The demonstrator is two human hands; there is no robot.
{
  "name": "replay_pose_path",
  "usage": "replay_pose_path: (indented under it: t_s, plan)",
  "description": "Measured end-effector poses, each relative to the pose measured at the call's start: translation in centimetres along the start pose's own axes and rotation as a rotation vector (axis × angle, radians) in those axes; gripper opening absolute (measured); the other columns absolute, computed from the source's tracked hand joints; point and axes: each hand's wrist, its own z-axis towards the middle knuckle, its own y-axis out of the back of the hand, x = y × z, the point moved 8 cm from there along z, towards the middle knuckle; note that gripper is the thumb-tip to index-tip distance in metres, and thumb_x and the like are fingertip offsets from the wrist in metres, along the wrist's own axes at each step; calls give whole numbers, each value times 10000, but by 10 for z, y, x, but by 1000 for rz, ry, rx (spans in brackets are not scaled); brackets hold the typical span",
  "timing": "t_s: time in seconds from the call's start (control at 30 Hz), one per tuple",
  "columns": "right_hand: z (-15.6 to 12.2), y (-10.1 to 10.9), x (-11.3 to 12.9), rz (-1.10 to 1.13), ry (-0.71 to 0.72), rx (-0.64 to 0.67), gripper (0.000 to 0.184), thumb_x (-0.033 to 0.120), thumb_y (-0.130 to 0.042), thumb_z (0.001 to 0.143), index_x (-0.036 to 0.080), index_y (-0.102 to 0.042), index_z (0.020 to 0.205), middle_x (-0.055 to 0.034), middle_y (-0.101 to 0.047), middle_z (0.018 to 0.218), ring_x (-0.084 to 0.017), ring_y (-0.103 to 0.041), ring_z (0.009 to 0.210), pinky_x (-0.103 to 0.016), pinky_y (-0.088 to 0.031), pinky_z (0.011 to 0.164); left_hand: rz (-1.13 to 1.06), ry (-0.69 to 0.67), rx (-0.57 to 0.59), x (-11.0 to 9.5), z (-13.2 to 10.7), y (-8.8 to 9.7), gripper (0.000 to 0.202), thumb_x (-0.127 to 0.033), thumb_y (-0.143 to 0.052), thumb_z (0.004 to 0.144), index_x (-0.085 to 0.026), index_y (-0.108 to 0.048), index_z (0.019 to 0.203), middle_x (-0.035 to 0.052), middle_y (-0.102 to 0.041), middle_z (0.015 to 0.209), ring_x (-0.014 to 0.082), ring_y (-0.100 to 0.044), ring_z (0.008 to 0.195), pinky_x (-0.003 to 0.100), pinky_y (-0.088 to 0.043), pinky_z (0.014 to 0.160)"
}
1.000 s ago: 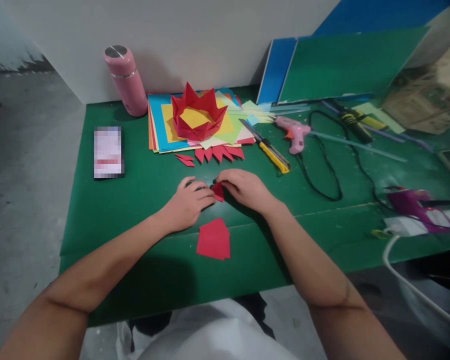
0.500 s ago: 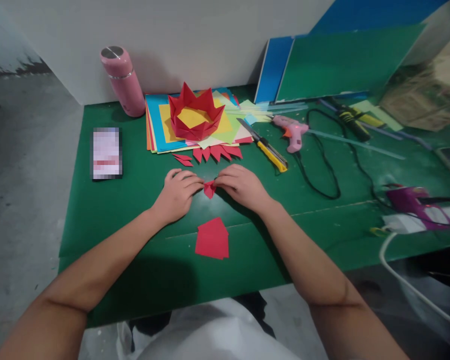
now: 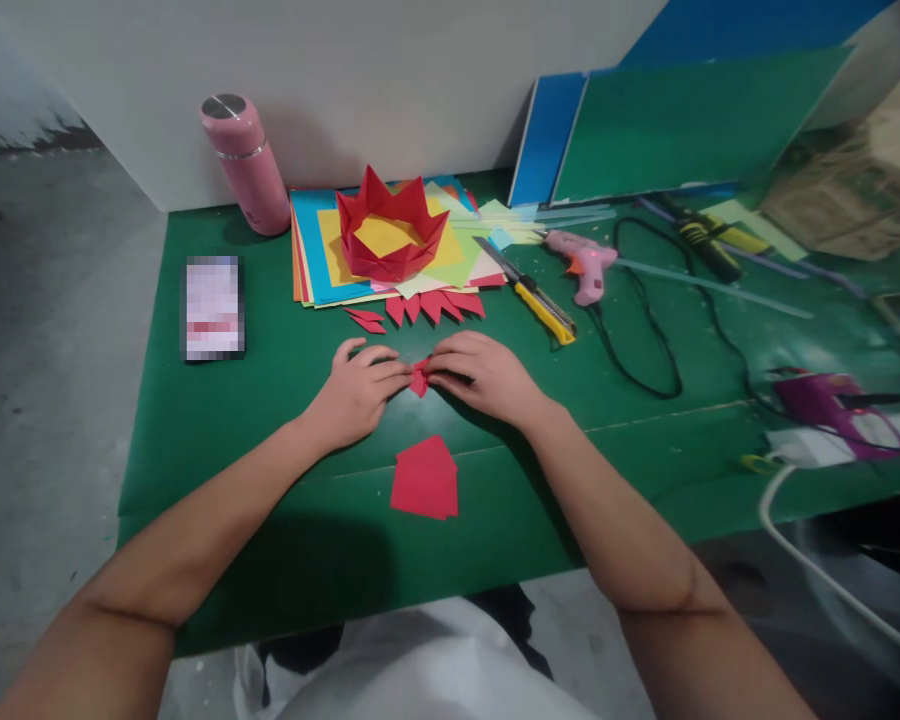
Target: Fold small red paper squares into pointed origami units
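A small folded piece of red paper (image 3: 418,382) lies on the green table between my hands. My left hand (image 3: 356,390) presses its fingertips on the paper's left side, thumb and fingers partly hidden. From the other side, my right hand (image 3: 480,375) pinches the upper right edge, its fingers bent together. Closer to me rests a small stack of red paper squares (image 3: 424,480). Beyond my hands, several folded red paper pieces (image 3: 435,306) lie in a row. Behind them a red paper ring with pointed petals (image 3: 394,250) sits on coloured paper sheets (image 3: 311,255).
A yellow utility knife (image 3: 540,308) and a pink glue gun (image 3: 585,262) with its black cord lie to the right. A pink bottle (image 3: 251,175) stands back left, above a blurred-out rectangular object (image 3: 214,308). A purple power strip (image 3: 825,410) sits far right.
My left fingertips have slid slightly right, further over the red paper, and cover more of it. My right hand has barely moved.
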Motion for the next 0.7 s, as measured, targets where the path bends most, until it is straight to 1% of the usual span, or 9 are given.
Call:
replay_pose_path:
  t_s: [0.07, 0.17, 0.23, 0.3, 0.37, 0.5, 0.6, 0.7]
  plan:
    - [0, 0, -1, -3, -19, 22, 221, 370, -571, 900, 202, -697, 967, -78, -678, 945, -213, -598, 877, -362, -483, 805, 5, 4, -2, 0, 0, 0, 366, -116, -402, 906, -260, -672, 1106, 18, -676, 1203, 235, -512, 1184, 531, -243, 1058]
    - [-1, -1, 0, -41, -46, 52, 335, 496, -635, 829, 193, -692, 961, -87, -674, 970, -233, -595, 898, -368, -478, 800, 27, 1, -7, -1, 0, 1, 345, -132, -410, 922, -260, -678, 1097, 17, -678, 1199, 240, -513, 1180, 543, -238, 1060]
    - [-1, -2, 2, -77, -49, 63, 377, 527, -654, 798, 187, -688, 956, -93, -674, 970, -241, -594, 901, -367, -476, 787, 48, -21, -1, -5, -1, 0, 337, -132, -412, 924, -252, -677, 1094, 18, -678, 1198, 242, -516, 1177, 548, -234, 1064]
    - [-1, -3, 3, -98, -42, 66, 356, 512, -659, 800, 188, -684, 945, -94, -680, 956, -240, -596, 891, -362, -475, 770, 66, -42, 7, -8, -1, 0, 338, -126, -402, 927, -238, -674, 1094, 28, -678, 1194, 239, -524, 1169, 548, -231, 1072]
    - [-1, -3, 6, -87, -24, 57, 292, 472, -652, 821, 198, -680, 917, -85, -691, 936, -231, -600, 874, -353, -477, 759, 69, -45, 10, -10, 0, 0, 346, -112, -390, 921, -220, -672, 1090, 47, -676, 1193, 231, -538, 1152, 542, -232, 1080]
    - [-2, -4, 13, 10, 50, 31, 149, 349, -601, 887, 222, -679, 888, -58, -714, 957, -200, -621, 871, -333, -492, 770, 12, -5, 18, -8, 2, -1, 369, -73, -382, 880, -210, -663, 1076, 61, -676, 1183, 219, -565, 1117, 542, -231, 1080]
    - [-3, -5, 15, 46, 73, 20, 135, 287, -567, 904, 224, -687, 901, -56, -722, 978, -195, -636, 876, -338, -507, 770, -35, 36, 19, -4, 2, 0, 375, -63, -382, 862, -223, -659, 1058, 45, -681, 1176, 215, -567, 1111, 543, -220, 1080]
    - [-3, -5, 14, 61, 55, 6, 144, 265, -553, 905, 214, -688, 899, -61, -724, 986, -197, -643, 879, -339, -515, 770, -56, 55, 21, -2, 2, 1, 367, -59, -387, 854, -228, -657, 1038, 33, -679, 1185, 213, -560, 1115, 537, -212, 1082]
